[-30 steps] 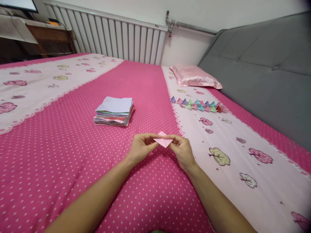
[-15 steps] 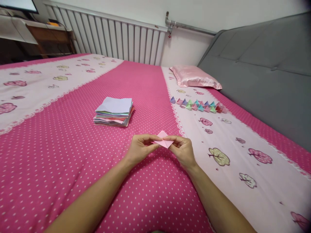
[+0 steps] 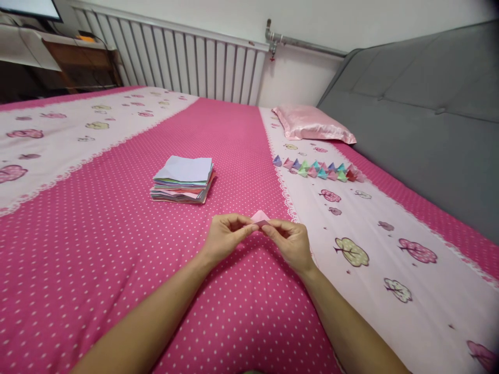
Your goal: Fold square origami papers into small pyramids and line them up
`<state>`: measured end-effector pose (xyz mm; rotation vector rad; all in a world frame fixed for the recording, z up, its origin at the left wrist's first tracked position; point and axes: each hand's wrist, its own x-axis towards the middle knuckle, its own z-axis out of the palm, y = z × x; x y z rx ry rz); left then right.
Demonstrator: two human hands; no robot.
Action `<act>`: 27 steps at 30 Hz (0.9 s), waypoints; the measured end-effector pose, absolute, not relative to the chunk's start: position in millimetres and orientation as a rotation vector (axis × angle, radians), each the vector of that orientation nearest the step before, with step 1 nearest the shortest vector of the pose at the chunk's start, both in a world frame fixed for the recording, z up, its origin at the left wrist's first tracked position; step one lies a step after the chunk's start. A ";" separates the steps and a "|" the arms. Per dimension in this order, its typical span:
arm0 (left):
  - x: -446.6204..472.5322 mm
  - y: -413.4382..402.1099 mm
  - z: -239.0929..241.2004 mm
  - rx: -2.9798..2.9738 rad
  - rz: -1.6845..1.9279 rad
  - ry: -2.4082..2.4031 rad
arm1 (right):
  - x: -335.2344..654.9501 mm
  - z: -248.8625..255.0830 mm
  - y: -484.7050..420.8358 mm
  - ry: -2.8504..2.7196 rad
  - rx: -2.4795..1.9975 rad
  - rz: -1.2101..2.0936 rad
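Observation:
A small folded piece of pink origami paper (image 3: 260, 216) is held up between my two hands, its pointed top facing away from me. My left hand (image 3: 228, 236) pinches its left side between thumb and fingers. On the right side, my right hand (image 3: 290, 240) grips it in the same way, thumb tip near the middle. The fingers cover much of the paper's lower part. Beyond my left hand lies a stack of coloured paper squares (image 3: 183, 171) with a pale sheet on top. Several small folded paper pieces (image 3: 322, 171) in mixed colours stand in rows farther right.
A bed with a pink dotted cover (image 3: 234, 135) spreads under everything. A pink satin pillow (image 3: 312, 122) lies against the grey headboard (image 3: 421, 93). A white radiator (image 3: 175, 54) runs along the wall, and a desk with a monitor (image 3: 31, 9) stands at the far left.
The pink paper has been folded or tilted: its near point, seen before below the fingers, no longer shows. Both thumbs have moved up onto its near side.

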<state>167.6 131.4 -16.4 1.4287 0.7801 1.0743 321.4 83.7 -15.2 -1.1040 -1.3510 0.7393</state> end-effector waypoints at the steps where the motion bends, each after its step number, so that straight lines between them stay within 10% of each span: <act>1: 167.7 130.9 -16.0 1.418 1.075 0.785 | 320.9 -14.6 83.2 -1.348 -1.114 0.734; 27: 168.6 129.1 -19.0 1.457 1.044 0.684 | 316.3 -17.2 82.4 -1.382 -1.161 0.660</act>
